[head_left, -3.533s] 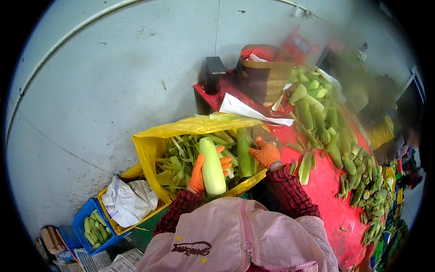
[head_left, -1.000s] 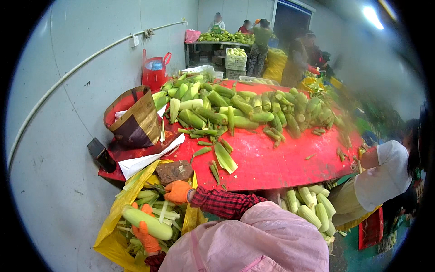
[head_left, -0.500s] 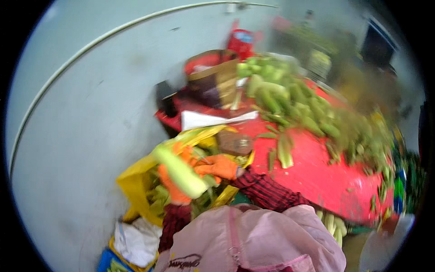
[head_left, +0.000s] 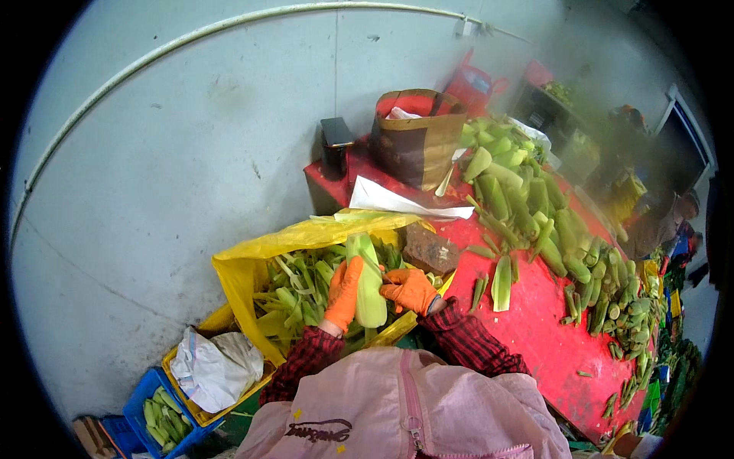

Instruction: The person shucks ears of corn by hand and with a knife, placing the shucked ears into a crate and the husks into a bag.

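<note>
A pale green ear of corn (head_left: 365,279), partly husked, stands nearly upright above an opened yellow bag (head_left: 237,264). My left hand (head_left: 344,294), in an orange glove, grips it from the left side. My right hand (head_left: 410,291), also in an orange glove, is closed against the ear's right edge; what its fingers pinch is hidden. Below both hands the bag is filled with loose green husks (head_left: 294,294). A brown brick-like block (head_left: 430,249) weighs on the bag's rim beside my right hand.
A red tabletop (head_left: 527,329) carries a long heap of unhusked corn (head_left: 527,199). At its back stand a brown paper bag (head_left: 419,145) and a dark phone-like object (head_left: 336,131). Lower left are a yellow crate (head_left: 200,409) with a white sack (head_left: 214,367) and a blue crate (head_left: 138,405) of corn.
The view has shifted, so the scene sits farther right and lower. The corn ear has turned from a slant to nearly upright, and my right hand has come to its right edge.
</note>
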The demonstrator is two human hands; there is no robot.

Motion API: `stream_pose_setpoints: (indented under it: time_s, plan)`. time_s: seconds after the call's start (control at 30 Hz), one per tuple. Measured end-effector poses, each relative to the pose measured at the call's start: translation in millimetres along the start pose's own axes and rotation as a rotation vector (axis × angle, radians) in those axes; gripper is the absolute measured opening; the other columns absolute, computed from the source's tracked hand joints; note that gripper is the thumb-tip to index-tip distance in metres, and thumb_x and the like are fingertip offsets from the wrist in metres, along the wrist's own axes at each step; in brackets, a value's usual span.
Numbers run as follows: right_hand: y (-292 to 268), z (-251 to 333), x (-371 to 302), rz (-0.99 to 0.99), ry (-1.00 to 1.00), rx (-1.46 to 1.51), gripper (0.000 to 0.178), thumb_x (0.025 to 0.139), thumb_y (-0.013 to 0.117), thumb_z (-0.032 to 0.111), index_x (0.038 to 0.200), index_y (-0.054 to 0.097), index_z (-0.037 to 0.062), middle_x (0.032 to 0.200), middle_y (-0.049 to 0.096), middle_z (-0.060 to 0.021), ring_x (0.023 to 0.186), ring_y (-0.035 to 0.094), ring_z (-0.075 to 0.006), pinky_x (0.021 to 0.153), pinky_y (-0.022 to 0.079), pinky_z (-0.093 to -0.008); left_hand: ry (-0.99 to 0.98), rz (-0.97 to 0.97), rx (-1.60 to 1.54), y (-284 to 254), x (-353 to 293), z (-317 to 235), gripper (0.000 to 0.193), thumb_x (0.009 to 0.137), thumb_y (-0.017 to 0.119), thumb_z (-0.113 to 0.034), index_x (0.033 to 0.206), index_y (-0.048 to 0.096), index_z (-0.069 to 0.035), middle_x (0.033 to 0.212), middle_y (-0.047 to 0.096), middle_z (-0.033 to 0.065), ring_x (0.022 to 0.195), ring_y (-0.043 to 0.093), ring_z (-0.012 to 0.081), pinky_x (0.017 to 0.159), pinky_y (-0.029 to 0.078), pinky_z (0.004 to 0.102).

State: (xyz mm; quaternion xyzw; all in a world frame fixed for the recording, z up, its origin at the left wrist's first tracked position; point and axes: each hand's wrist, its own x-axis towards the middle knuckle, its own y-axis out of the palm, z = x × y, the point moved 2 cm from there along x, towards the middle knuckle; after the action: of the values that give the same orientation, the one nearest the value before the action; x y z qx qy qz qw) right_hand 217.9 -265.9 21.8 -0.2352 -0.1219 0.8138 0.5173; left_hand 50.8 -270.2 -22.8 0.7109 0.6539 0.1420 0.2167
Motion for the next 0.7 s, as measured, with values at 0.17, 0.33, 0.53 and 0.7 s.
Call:
stream_pose_setpoints:
  time_s: [0.17, 0.33, 0.53, 0.7]
  plan:
    - [-7, -2, -7, -0.106, 0.063, 0.161, 0.044, 0.082, 0.072, 0.04, 0.1, 0.072, -0.0006, 0.071, 0.065, -0.0105, 0.051, 0.06, -0.0149, 0.052, 0.05, -0.0304, 0.037, 0.045, 0.029, 8, -3, -3, 0.06, 0.095, 0.057, -0.053, 0.127, 0.053, -0.002, 0.114, 0.065, 0.0099, 0.097, 0.064, 0.0174, 0.083, 0.052, 0.0321]
    - [-18, 25, -4, -0.204, -0.008, -0.138, 0.051, 0.079, 0.075, 0.048, 0.089, 0.07, -0.0016, 0.067, 0.066, -0.0118, 0.052, 0.064, -0.0189, 0.053, 0.051, -0.0337, 0.135, -0.028, 0.208, 6, 1, 15, 0.054, 0.095, 0.063, -0.043, 0.131, 0.053, -0.004, 0.11, 0.063, 0.0032, 0.095, 0.056, 0.0103, 0.083, 0.047, 0.0266]
    - [-14, 1, -3, -0.179, -0.004, 0.053, 0.028, 0.084, 0.065, 0.026, 0.08, 0.065, -0.0015, 0.063, 0.064, -0.0106, 0.05, 0.063, -0.0176, 0.05, 0.05, -0.0327, 0.159, 0.038, 0.223, 14, -6, 16, 0.053, 0.095, 0.064, -0.041, 0.132, 0.054, -0.004, 0.112, 0.061, 0.0017, 0.095, 0.054, 0.0099, 0.084, 0.046, 0.0262]
    - [-14, -2, -6, -0.139, 0.027, 0.248, 0.036, 0.085, 0.068, 0.035, 0.076, 0.064, 0.0002, 0.062, 0.063, -0.0122, 0.05, 0.064, -0.0198, 0.05, 0.049, -0.0356, 0.099, 0.009, 0.156, 15, -8, 14, 0.053, 0.095, 0.065, -0.039, 0.132, 0.054, -0.003, 0.109, 0.062, 0.0025, 0.095, 0.055, 0.0113, 0.084, 0.046, 0.0271]
